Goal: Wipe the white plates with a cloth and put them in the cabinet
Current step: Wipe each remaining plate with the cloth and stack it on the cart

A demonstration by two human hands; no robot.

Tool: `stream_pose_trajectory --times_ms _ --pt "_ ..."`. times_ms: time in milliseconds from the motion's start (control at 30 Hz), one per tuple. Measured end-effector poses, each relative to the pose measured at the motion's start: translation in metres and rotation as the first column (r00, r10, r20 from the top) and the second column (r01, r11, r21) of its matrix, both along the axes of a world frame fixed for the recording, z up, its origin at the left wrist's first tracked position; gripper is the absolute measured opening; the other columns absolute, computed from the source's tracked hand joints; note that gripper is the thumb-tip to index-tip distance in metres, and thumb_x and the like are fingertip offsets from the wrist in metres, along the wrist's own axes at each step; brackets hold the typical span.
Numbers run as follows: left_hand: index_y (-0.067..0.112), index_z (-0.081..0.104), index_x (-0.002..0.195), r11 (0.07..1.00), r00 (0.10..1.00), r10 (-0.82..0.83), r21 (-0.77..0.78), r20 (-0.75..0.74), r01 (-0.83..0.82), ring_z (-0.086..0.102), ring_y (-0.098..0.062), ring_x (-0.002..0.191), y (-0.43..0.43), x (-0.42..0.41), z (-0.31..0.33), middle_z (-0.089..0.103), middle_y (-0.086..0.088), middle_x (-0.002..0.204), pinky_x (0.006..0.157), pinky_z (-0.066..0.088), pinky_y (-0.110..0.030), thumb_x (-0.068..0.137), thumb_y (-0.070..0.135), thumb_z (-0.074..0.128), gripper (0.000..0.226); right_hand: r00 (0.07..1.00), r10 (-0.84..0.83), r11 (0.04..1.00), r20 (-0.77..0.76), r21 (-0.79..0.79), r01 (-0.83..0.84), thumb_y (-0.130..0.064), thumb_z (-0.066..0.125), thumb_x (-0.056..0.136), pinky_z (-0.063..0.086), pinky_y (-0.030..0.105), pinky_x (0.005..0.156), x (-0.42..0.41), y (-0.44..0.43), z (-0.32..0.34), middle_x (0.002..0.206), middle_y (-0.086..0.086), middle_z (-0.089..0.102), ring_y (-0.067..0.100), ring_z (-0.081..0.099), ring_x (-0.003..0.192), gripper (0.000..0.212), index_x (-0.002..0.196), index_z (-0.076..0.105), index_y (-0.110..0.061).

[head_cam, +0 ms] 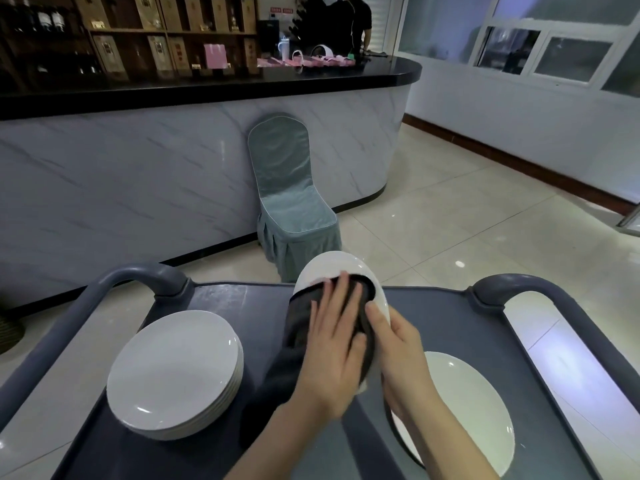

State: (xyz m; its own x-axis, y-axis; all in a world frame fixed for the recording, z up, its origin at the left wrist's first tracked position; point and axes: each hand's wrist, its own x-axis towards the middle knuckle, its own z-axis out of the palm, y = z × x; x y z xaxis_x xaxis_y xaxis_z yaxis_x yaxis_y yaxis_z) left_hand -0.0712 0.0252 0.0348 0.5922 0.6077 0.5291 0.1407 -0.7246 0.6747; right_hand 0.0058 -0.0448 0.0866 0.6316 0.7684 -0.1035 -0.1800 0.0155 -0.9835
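A white plate (pixel 330 273) is held tilted above the cart, its face toward me. My right hand (pixel 398 348) grips its right rim. My left hand (pixel 334 344) lies flat, fingers spread, pressing a dark grey cloth (pixel 298 327) against the plate's face; the cloth's loose end hangs down to the left. On the cart's left a stack of several white plates (pixel 175 372) rests. A single white plate (pixel 467 403) lies on the cart's right, partly hidden by my right forearm. No cabinet is in view.
The grey service cart (pixel 242 306) has raised curved handles at the left (pixel 138 278) and right (pixel 519 289). Beyond it stand a covered teal chair (pixel 291 202) and a marble-fronted bar counter (pixel 173 168). A person (pixel 346 22) stands behind the counter. Tiled floor lies to the right.
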Motion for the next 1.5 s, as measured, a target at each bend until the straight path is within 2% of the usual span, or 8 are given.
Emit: stream_pose_trajectory --times_ms 133,267,500,700,800,933,1200,1500 --pt "0.032 0.011 0.154 0.996 0.998 -0.048 -0.072 0.036 0.050 -0.002 -0.011 0.151 0.004 0.004 0.000 0.002 0.015 0.164 0.123 0.002 -0.041 0.101 0.027 0.026 0.055 1.000 0.010 1.000 0.025 -0.002 -0.010 -0.025 0.054 0.101 0.057 0.029 0.076 0.002 -0.002 0.002 0.094 0.006 0.077 0.016 0.073 0.088 0.024 0.092 0.076 -0.022" --pt "0.040 0.012 0.148 0.922 0.992 0.083 -0.384 0.092 -0.041 -0.004 0.000 0.149 0.021 0.007 0.003 0.005 0.024 0.159 0.124 0.006 -0.043 0.106 0.021 0.027 0.048 0.990 0.022 0.997 0.141 -0.074 -0.012 -0.031 0.058 0.098 0.050 0.032 0.068 0.002 -0.009 -0.004 0.078 0.002 0.072 0.015 0.063 0.072 0.025 0.082 0.069 -0.015" --pt "0.037 0.013 0.152 0.995 0.997 -0.079 -0.066 -0.019 0.078 0.005 -0.011 0.151 -0.004 0.007 0.001 0.008 0.020 0.162 0.121 -0.003 -0.031 0.101 0.032 0.022 0.052 1.000 -0.016 1.000 -0.008 -0.026 0.016 -0.027 0.053 0.101 0.057 0.037 0.083 0.007 0.000 0.001 0.094 0.009 0.077 0.020 0.073 0.091 0.026 0.090 0.076 -0.019" --pt "0.035 0.016 0.149 0.893 0.998 0.045 -0.449 0.038 -0.023 0.002 0.003 0.148 0.031 0.002 0.006 0.011 0.027 0.156 0.124 0.006 -0.039 0.107 0.021 0.026 0.045 0.973 0.064 0.991 0.223 -0.132 -0.035 -0.032 0.057 0.099 0.043 0.019 0.059 0.001 -0.011 -0.009 0.066 -0.006 0.063 0.009 0.054 0.063 0.035 0.069 0.060 -0.013" --pt "0.038 0.011 0.150 0.966 1.000 0.007 -0.260 -0.002 -0.008 -0.002 -0.001 0.149 0.019 0.001 0.002 0.005 0.025 0.160 0.124 0.003 -0.037 0.104 0.029 0.023 0.049 0.979 0.027 0.995 0.204 -0.104 -0.006 -0.027 0.056 0.100 0.045 0.018 0.060 0.004 -0.009 -0.007 0.065 -0.009 0.065 0.006 0.057 0.062 0.035 0.066 0.063 -0.021" --pt "0.038 0.007 0.153 0.995 0.992 -0.091 -0.041 -0.090 0.088 0.001 -0.010 0.151 0.010 0.004 -0.002 0.004 0.020 0.163 0.122 0.005 -0.042 0.101 0.031 0.023 0.055 0.993 0.019 0.996 0.120 -0.086 -0.008 -0.024 0.055 0.100 0.056 0.028 0.074 0.010 -0.005 -0.006 0.087 0.002 0.078 0.014 0.072 0.083 0.023 0.091 0.075 -0.018" --pt "0.032 0.019 0.152 0.967 0.998 0.018 -0.251 -0.064 -0.033 0.010 -0.003 0.149 0.041 -0.017 -0.028 0.013 0.021 0.160 0.121 0.016 -0.047 0.100 0.024 0.032 0.055 0.996 0.010 0.998 -0.090 -0.057 -0.015 -0.042 0.066 0.081 0.053 0.030 0.065 0.030 -0.020 -0.007 0.084 0.012 0.074 0.020 0.067 0.073 0.034 0.081 0.076 -0.009" --pt "0.037 0.005 0.154 0.994 0.986 -0.042 -0.102 -0.163 0.025 -0.005 -0.002 0.149 0.031 -0.009 -0.012 -0.002 0.027 0.161 0.123 0.001 -0.037 0.100 0.030 0.023 0.057 0.997 0.068 0.993 -0.020 -0.091 -0.070 -0.047 0.070 0.076 0.043 0.037 0.071 0.045 -0.019 -0.003 0.078 0.014 0.063 0.024 0.058 0.071 0.055 0.084 0.062 0.007"
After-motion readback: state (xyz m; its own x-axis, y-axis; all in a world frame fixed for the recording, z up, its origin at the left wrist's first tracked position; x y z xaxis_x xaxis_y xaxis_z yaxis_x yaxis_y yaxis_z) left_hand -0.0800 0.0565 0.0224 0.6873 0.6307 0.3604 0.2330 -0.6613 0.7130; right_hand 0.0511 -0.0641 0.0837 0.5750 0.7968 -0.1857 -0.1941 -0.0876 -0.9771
